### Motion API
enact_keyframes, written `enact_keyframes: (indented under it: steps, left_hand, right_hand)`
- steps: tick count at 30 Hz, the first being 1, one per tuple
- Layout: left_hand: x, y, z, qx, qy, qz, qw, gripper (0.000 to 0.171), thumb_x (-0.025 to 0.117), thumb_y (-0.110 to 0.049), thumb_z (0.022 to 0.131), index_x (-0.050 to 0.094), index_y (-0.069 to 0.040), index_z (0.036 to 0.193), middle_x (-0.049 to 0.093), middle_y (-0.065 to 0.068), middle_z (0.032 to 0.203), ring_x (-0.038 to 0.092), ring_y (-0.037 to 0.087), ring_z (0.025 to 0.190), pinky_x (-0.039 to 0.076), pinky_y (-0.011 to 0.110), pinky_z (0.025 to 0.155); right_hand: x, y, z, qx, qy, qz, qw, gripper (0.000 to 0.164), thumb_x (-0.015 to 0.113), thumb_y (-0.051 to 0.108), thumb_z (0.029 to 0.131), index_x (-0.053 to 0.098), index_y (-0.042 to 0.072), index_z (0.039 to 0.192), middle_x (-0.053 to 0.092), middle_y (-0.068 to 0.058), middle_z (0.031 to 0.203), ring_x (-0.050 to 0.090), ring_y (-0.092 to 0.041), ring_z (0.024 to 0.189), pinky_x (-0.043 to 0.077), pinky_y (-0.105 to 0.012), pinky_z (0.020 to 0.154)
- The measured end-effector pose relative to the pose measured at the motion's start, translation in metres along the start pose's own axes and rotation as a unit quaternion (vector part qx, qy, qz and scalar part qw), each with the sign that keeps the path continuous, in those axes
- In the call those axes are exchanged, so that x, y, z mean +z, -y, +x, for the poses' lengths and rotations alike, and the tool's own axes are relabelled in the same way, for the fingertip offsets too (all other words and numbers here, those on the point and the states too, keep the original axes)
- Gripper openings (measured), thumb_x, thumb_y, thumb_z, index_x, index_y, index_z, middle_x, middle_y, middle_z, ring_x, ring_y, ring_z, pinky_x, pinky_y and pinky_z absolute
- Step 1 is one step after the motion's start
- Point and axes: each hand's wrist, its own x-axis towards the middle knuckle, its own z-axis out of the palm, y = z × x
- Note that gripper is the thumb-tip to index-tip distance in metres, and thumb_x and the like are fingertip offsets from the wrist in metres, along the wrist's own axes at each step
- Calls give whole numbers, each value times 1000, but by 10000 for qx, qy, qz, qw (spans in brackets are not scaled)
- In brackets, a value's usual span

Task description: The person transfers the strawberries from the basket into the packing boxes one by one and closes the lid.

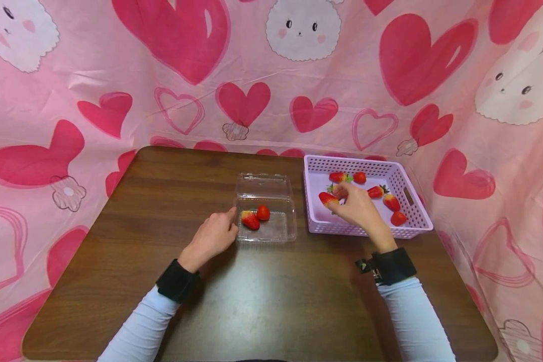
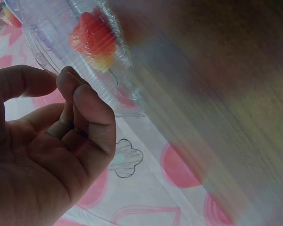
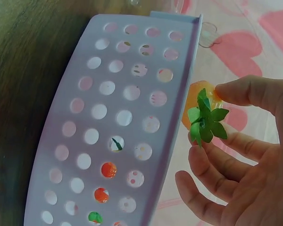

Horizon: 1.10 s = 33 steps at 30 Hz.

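My right hand (image 1: pixel 357 203) pinches a strawberry (image 1: pixel 328 198) between thumb and fingers, above the near left part of a lilac perforated basket (image 1: pixel 335 228). Its green leaf cap (image 3: pixel 207 120) faces the right wrist camera. At the clear plastic clamshell box (image 1: pixel 278 229), my left hand (image 1: pixel 212 234) holds the left edge, thumb and fingertips meeting at the rim in the left wrist view. The box's lid (image 1: pixel 262 185) stands open toward the back. Inside the box lie two strawberries, one yellow-tipped (image 1: pixel 250 220) and one smaller and redder (image 1: pixel 263 212).
Several more strawberries lie in the basket, among them one at the back (image 1: pixel 339 177) and one at the near right (image 1: pixel 398 218). Box and basket stand side by side on a brown wooden table (image 1: pixel 131 241). A pink heart-patterned cloth (image 1: pixel 249 65) hangs behind and beside the table.
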Motion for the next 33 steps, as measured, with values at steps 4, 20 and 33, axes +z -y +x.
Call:
enact_keyframes:
  steps: [4, 20, 33]
  left_hand:
    - [1, 1, 0, -14, 17, 4, 10000, 55, 60, -8, 100, 48, 9, 152, 51, 7, 70, 42, 20, 50, 42, 31, 47]
    - [2, 2, 0, -28, -2, 20, 10000, 56, 60, -8, 101, 48, 8, 153, 49, 7, 68, 43, 21, 50, 41, 30, 47]
    - [1, 2, 1, -40, 14, 12, 10000, 56, 60, -8, 101, 47, 8, 153, 50, 8, 70, 42, 21, 50, 41, 31, 48]
  right_hand:
    - [3, 2, 0, -87, 8, -29, 10000, 45, 78, 27, 90, 63, 3, 125, 71, -18, 116, 65, -35, 102, 57, -53, 90]
    - [10, 15, 2, -762, 129, 22, 9970, 36, 79, 25, 90, 68, 6, 119, 71, -11, 106, 60, -28, 88, 55, -39, 73]
    - [15, 25, 6, -1048, 220, 11, 9943, 32, 79, 21, 90, 71, 6, 117, 72, -9, 105, 59, -26, 85, 53, -39, 72]
